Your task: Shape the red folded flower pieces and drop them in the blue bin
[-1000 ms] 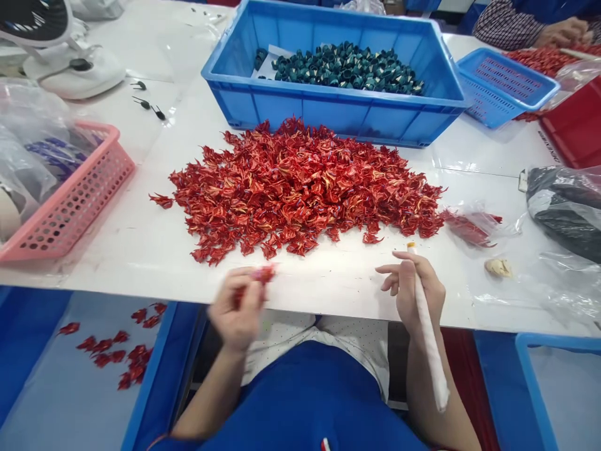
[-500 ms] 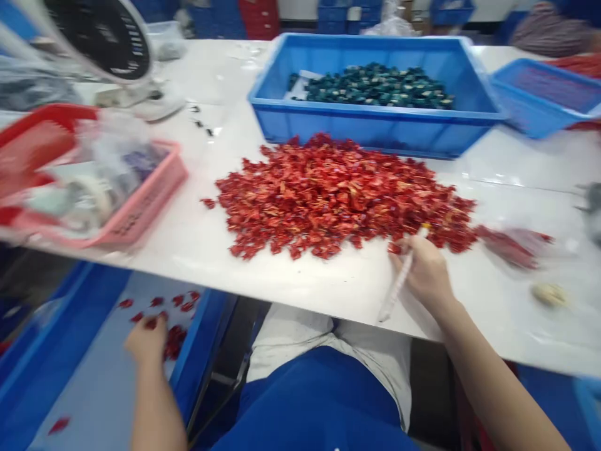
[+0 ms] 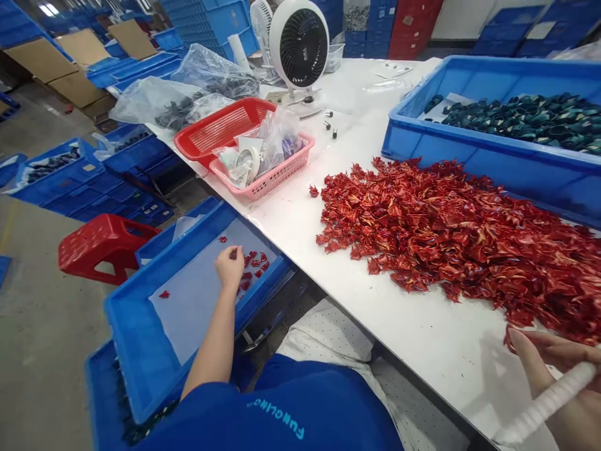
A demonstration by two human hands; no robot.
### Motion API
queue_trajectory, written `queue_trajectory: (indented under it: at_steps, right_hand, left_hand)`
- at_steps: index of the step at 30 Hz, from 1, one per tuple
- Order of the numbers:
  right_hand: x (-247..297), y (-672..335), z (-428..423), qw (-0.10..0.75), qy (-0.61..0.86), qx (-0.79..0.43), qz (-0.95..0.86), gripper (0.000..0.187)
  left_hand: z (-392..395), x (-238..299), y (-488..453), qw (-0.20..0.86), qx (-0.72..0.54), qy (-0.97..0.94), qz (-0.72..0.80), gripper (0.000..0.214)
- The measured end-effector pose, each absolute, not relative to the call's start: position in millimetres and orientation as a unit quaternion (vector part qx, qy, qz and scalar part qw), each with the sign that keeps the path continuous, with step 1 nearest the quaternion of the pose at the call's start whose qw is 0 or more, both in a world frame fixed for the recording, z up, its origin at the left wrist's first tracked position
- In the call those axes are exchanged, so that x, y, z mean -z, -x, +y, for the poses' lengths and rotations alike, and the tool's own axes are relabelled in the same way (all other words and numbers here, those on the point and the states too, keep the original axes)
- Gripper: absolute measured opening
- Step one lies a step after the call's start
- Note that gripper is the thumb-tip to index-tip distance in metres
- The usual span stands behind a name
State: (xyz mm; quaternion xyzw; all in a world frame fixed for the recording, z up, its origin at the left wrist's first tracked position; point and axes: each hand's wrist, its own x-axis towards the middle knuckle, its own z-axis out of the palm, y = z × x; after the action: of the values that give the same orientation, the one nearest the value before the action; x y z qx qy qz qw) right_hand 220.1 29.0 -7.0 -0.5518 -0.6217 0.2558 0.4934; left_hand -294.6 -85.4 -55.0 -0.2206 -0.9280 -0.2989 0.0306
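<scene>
My left hand (image 3: 229, 266) reaches down into a low blue bin (image 3: 136, 326) beside the table, with its fingers curled over a few red folded pieces (image 3: 254, 262) on the bin's floor. What the fingers hold, if anything, is hidden. My right hand (image 3: 558, 376) is at the lower right edge of the view, closed round a white stick (image 3: 547, 402), its fingertips at the near edge of a large pile of red folded pieces (image 3: 451, 238) on the white table (image 3: 291, 219).
A big blue crate (image 3: 488, 153) of dark green pieces (image 3: 526, 119) stands behind the pile. A pink basket (image 3: 282, 176), a red basket (image 3: 218, 125), a white fan (image 3: 300, 44) and plastic bags (image 3: 188, 94) sit to the left. A red stool (image 3: 101, 241) stands on the floor.
My head has turned left, so the pile now lies to the right. My left hand took a red piece from the table edge down into the low bin. The right hand kept the stick.
</scene>
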Motion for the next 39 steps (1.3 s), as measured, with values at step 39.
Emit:
queue_trajectory:
  at_steps: [39]
  right_hand:
    - [-32.7,-186.6,49.2,0.526,0.520,-0.241,-0.628,0.045]
  left_hand:
    - [66.8,-28.2,-16.4,-0.681,0.473,0.425,-0.362,0.046]
